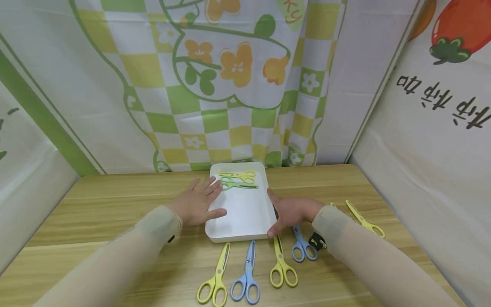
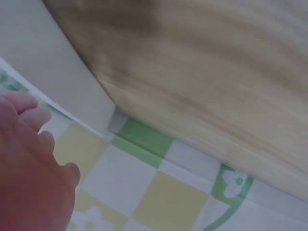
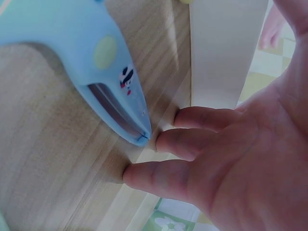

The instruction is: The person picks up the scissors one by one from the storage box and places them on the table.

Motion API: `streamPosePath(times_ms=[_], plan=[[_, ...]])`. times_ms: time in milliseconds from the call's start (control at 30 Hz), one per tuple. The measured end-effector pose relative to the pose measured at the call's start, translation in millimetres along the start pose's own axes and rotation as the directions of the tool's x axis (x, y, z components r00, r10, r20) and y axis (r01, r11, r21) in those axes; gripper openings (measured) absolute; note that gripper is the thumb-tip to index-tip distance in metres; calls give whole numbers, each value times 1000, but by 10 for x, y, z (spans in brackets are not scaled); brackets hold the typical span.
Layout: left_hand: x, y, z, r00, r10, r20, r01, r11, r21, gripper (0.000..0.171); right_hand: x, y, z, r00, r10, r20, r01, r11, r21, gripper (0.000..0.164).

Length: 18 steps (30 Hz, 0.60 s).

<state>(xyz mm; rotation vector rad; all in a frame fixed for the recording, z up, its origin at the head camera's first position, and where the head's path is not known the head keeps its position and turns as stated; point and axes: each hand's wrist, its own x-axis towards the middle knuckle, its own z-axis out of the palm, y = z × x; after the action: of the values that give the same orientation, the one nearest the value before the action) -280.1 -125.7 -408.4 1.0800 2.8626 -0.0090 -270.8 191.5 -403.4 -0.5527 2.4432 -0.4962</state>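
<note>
A shallow white tray lies on the table between my hands. Inside, near its far end, are yellow scissors and green scissors. My left hand has its fingers spread over the tray's left rim, and the left wrist view shows it above the tray's wall. Along the right side, my right hand has its thumb at the rim near the front corner. In the right wrist view its extended fingertips touch the tabletop, beside the tip of blue scissors; neither hand holds scissors.
In front of the tray lie yellow scissors, blue scissors, more yellow scissors and blue scissors. Further yellow scissors rest at the right. A checked curtain hangs behind the wooden table.
</note>
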Motion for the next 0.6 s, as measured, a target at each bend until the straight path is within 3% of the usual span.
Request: streamPosePath(times_ms=[233,600], plan=[[208,-119,-17,990,-90,113,88,996,25,86,0,3,4,1000,-6,4,6,1000,14,142],[283,-46,-97,978,-130,161,113,988,109,79,0,2,-4,1000,2,10,-2,1000,20,142]])
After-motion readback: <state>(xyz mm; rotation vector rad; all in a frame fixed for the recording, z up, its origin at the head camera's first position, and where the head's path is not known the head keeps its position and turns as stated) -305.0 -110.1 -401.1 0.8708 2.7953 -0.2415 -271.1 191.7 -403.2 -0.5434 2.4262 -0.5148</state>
